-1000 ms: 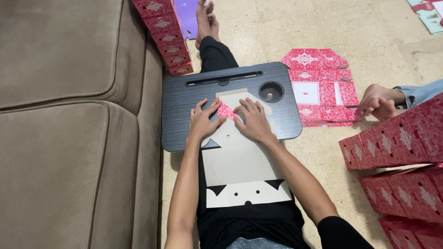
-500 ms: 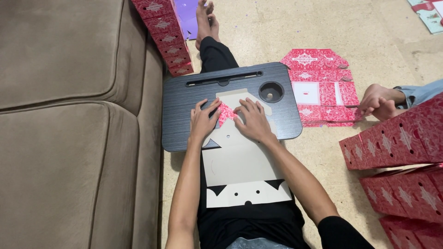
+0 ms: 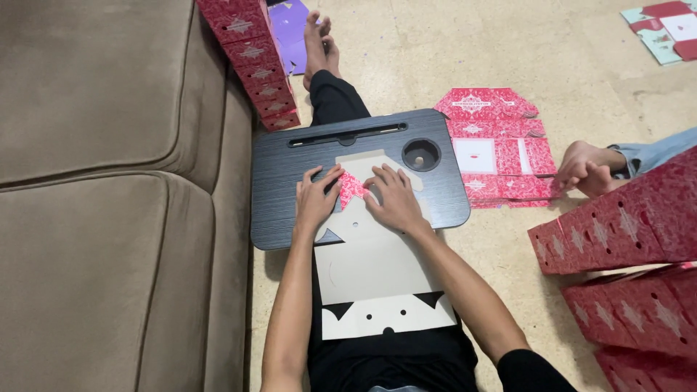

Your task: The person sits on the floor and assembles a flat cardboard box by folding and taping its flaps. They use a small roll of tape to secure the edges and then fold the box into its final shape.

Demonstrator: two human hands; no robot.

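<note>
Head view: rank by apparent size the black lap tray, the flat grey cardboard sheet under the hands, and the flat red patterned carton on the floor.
1. Black lap tray, largest.
2. Flat grey cardboard sheet, closer to the camera, so unsure.
3. Flat red patterned carton, smallest.

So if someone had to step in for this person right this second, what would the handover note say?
Left hand: flat, pressing on the cardboard blank, beside the folded red flap.
Right hand: flat, pressing on the other side of that flap.
The blank lies plain side up across the dark lap tray and the lap.
Done: one red flap is turned over at the far end; folded red boxes are stacked on the right.
Left: the rest of this blank is unfolded; another flat red blank lies on the floor.
</note>
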